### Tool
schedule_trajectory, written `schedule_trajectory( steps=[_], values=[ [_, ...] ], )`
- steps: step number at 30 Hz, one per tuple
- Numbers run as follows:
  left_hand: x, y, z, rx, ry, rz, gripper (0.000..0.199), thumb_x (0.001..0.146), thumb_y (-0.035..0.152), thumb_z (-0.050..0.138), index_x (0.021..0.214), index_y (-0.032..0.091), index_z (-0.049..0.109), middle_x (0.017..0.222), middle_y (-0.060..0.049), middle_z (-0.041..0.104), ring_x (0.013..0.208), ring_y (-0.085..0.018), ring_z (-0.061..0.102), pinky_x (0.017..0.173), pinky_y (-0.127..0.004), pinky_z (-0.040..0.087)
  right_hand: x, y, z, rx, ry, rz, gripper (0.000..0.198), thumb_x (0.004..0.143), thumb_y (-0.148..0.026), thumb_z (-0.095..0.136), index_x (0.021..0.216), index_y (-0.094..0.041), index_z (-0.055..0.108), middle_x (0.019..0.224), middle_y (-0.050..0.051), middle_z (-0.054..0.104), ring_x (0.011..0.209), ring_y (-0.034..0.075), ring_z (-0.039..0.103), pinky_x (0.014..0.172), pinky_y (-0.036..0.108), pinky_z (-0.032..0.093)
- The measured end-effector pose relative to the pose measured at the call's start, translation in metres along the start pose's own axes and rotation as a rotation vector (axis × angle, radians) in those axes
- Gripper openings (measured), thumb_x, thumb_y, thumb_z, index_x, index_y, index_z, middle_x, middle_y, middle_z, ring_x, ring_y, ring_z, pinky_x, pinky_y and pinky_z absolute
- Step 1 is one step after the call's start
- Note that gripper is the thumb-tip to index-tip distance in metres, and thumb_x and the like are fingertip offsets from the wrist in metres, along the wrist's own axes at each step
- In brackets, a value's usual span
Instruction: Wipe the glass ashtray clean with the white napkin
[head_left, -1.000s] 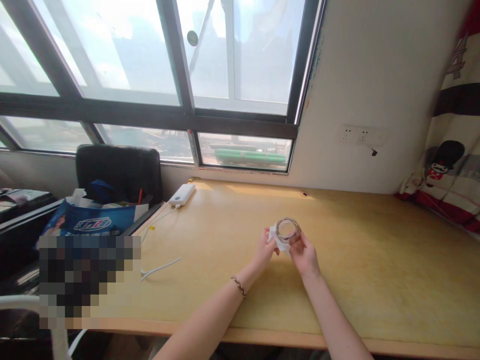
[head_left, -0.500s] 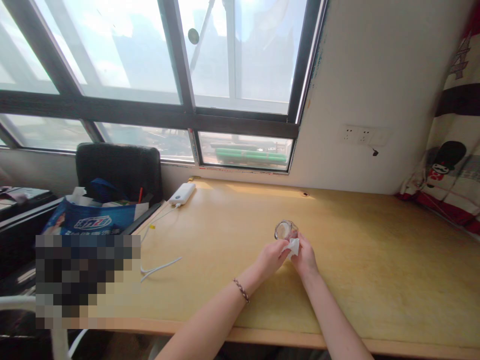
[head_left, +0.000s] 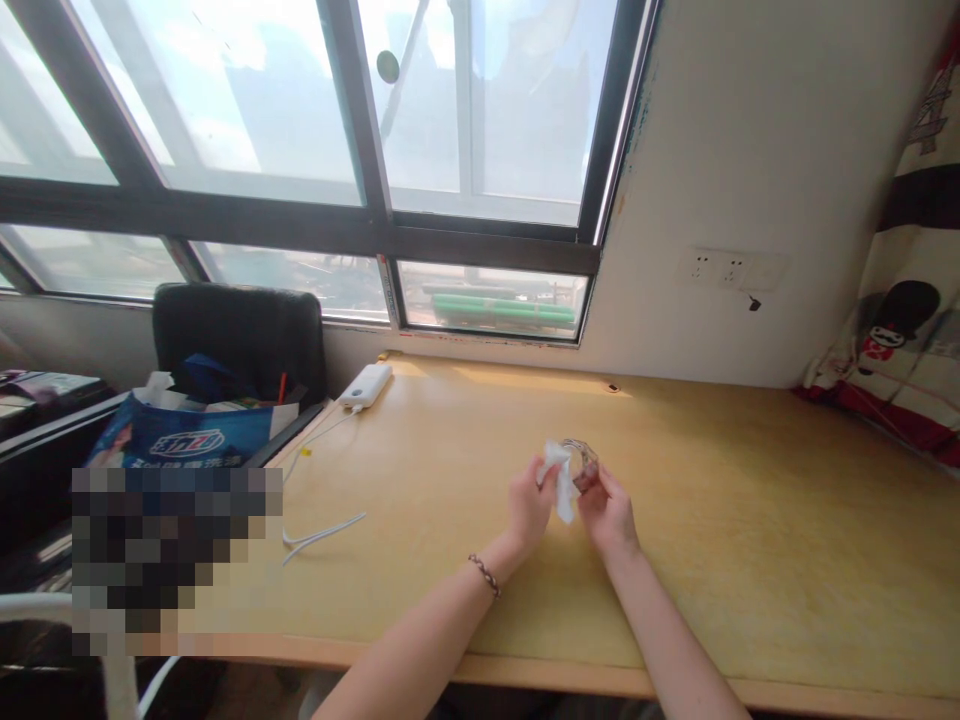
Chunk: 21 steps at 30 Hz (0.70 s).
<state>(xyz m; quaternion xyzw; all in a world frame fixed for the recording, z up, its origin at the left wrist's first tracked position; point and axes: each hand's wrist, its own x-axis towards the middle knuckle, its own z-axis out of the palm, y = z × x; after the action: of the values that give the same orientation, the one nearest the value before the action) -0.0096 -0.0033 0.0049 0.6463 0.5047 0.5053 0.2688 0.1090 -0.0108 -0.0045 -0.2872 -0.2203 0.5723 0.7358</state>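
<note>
A small, clear, faceted glass container [head_left: 589, 462] is tilted above the wooden table, its round mouth toward the left. My right hand [head_left: 609, 515] grips its right side and underside. Pinched in my left hand [head_left: 531, 500] is a crumpled white tissue [head_left: 561, 485], which hangs down in front of the container's left side and hides part of its rim. Whether the tissue touches the glass I cannot tell. A braided bracelet [head_left: 484, 576] circles my left wrist.
On the wooden table [head_left: 435, 440], a white power bank [head_left: 366, 386] with a cable lies at the back left. Another white cable [head_left: 324, 538] lies nearer. Left of the table stand a black chair [head_left: 240, 330] and a blue bag [head_left: 199, 435]. A patterned curtain [head_left: 900, 310] hangs at right.
My left hand has moved left and slightly up with the tissue, which now spreads over the container's left side. The container has turned a little in my right hand.
</note>
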Motion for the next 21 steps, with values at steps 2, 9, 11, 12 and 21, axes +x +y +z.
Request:
schedule_trajectory(
  steps=[2,9,11,12,21],
  values=[
    [0.006,-0.002,-0.003,-0.041,0.025,-0.048,0.026,0.076,0.041,0.043,0.078,0.017,0.054,0.052,0.003,0.052,0.045,-0.008,0.044,0.044,-0.016,0.030,0.001,0.000,0.000,0.076,0.025,0.039,0.008,0.071,-0.018,0.053,0.071,-0.019,0.061,0.067,-0.002,0.063,0.063,0.011,0.057,0.064,0.023,0.045],
    [0.008,0.007,-0.008,-0.088,-0.042,0.061,0.027,0.080,0.035,0.038,0.087,0.018,0.058,0.070,-0.002,0.058,0.061,-0.010,0.050,0.056,-0.018,0.037,-0.004,0.002,0.009,0.063,0.004,0.115,0.009,0.071,-0.017,0.053,0.072,-0.016,0.061,0.066,0.000,0.062,0.060,0.010,0.055,0.059,0.021,0.044],
    [0.004,0.010,-0.010,0.001,-0.064,0.143,0.026,0.080,0.032,0.037,0.084,0.019,0.059,0.071,-0.003,0.056,0.063,-0.010,0.049,0.058,-0.018,0.038,-0.007,0.002,0.012,0.034,-0.056,0.109,0.008,0.071,-0.019,0.054,0.068,-0.016,0.061,0.064,0.000,0.061,0.058,0.010,0.054,0.056,0.021,0.043],
    [0.003,0.010,-0.010,0.054,-0.084,0.184,0.026,0.080,0.031,0.037,0.084,0.020,0.060,0.071,-0.003,0.055,0.063,-0.011,0.049,0.059,-0.019,0.038,-0.008,0.001,0.014,0.020,-0.074,0.105,0.009,0.071,-0.020,0.054,0.068,-0.016,0.061,0.064,0.000,0.061,0.057,0.010,0.053,0.055,0.021,0.043],
    [-0.002,0.004,-0.013,0.307,-0.141,0.555,0.034,0.077,0.025,0.043,0.109,0.028,0.053,0.083,-0.007,0.055,0.076,-0.016,0.050,0.072,-0.027,0.037,-0.011,0.003,0.015,-0.047,-0.103,0.137,0.011,0.067,-0.024,0.055,0.071,-0.015,0.061,0.069,0.001,0.063,0.063,0.013,0.056,0.060,0.023,0.044]
  ],
)
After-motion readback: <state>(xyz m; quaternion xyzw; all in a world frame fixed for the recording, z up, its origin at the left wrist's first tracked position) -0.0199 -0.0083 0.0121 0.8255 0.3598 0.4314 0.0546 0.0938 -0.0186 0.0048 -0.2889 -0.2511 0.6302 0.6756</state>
